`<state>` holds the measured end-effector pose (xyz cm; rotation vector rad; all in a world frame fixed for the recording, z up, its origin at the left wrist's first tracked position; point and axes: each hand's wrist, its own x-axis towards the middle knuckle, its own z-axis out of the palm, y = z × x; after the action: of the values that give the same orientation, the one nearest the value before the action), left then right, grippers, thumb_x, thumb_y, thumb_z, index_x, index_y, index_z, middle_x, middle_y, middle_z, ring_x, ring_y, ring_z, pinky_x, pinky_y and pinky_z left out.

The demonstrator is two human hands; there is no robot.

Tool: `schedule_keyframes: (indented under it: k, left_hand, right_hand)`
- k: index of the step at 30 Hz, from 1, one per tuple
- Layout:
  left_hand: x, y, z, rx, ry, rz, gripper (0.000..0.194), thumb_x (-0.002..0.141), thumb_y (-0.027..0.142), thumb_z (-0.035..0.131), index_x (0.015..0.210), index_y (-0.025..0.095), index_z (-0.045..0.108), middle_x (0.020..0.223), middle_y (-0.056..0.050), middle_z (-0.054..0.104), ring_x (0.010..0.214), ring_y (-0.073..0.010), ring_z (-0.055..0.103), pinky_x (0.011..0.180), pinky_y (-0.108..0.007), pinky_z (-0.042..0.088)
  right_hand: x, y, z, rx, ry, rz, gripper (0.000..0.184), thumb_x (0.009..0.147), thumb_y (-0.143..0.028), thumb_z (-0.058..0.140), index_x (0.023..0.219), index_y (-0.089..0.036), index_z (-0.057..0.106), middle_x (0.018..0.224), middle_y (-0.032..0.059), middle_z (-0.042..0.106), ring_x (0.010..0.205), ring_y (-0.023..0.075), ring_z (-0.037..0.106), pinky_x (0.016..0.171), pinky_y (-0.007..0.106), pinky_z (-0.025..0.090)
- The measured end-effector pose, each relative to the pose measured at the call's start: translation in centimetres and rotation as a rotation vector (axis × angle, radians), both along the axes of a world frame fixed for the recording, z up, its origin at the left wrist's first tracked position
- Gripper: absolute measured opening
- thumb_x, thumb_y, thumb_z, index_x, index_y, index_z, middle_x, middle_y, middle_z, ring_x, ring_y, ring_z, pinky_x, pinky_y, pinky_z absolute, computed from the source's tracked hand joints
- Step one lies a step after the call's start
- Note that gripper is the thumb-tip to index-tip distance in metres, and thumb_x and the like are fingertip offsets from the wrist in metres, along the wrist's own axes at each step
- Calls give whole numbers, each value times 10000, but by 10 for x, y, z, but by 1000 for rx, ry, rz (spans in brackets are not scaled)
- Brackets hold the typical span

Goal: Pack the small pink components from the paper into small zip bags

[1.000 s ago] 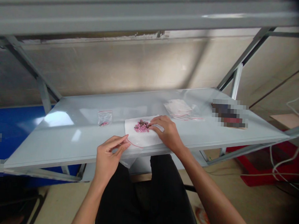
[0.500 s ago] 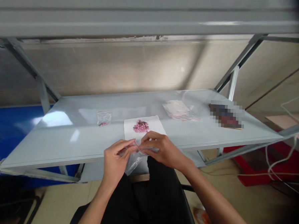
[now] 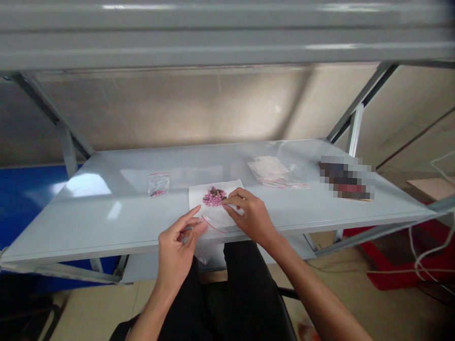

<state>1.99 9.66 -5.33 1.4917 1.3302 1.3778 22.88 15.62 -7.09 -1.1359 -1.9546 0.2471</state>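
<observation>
My left hand point(image 3: 180, 234) is closed on a clear zip bag point(image 3: 209, 229) with a red seal line, at the table's front edge; its index finger sticks up and the bag hangs down over the edge. At the right side of a pile of pink and dark beads point(image 3: 213, 197), my right hand point(image 3: 246, 209) has its thumb and forefinger drawn together. What is between those fingertips is too small to tell. The pile lies on a white sheet of paper point(image 3: 196, 193). To the left lies another zip bag point(image 3: 158, 183) with a few pink beads inside.
Flat clear bags point(image 3: 271, 170) are stacked on the right of the grey table point(image 3: 106, 220). Beyond them lies a blurred-out dark item point(image 3: 345, 180). A metal shelf point(image 3: 219, 32) hangs low overhead. Cables and a red tray point(image 3: 394, 255) are on the floor at right.
My right hand has let go of the bag's mouth and moved up to the bead pile. My left hand has kept hold of the bag. The view has tilted slightly.
</observation>
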Motion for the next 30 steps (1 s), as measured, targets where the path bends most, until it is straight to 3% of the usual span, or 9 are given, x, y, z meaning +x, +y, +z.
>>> schedule_keyframes:
  k: [3, 7, 15, 30]
  left_hand:
    - [-2, 2, -1, 25, 4, -31, 418, 862, 342, 775, 1261, 228, 727, 927, -48, 765, 853, -191, 745, 744, -265, 611]
    - [-6, 4, 1, 21, 40, -47, 319, 857, 331, 778, 1157, 222, 778, 889, -42, 744, 831, -182, 722, 702, -246, 598]
    - [-9, 5, -2, -72, 48, 16, 293, 824, 345, 797, 1072, 191, 812, 959, -64, 813, 875, -213, 762, 828, -292, 620]
    - [-11, 7, -4, -69, 70, -7, 262, 821, 349, 794, 1030, 193, 819, 985, -74, 822, 890, -240, 777, 835, -328, 634]
  right_hand:
    - [-3, 6, -2, 37, -47, -12, 126, 944, -194, 662, 978, -209, 782, 972, 81, 703, 903, 210, 678, 799, 328, 545]
    - [-6, 11, -2, 55, -102, -9, 109, 936, -185, 679, 942, -205, 787, 967, 80, 700, 919, 213, 681, 807, 322, 542]
    - [-14, 9, -2, -5, -239, -38, 99, 963, -184, 651, 992, -183, 745, 1010, 84, 678, 1015, 227, 651, 851, 322, 539]
    - [-15, 4, -2, 0, -211, -127, 115, 988, -218, 625, 1008, -183, 732, 1027, 80, 668, 942, 200, 663, 784, 278, 521]
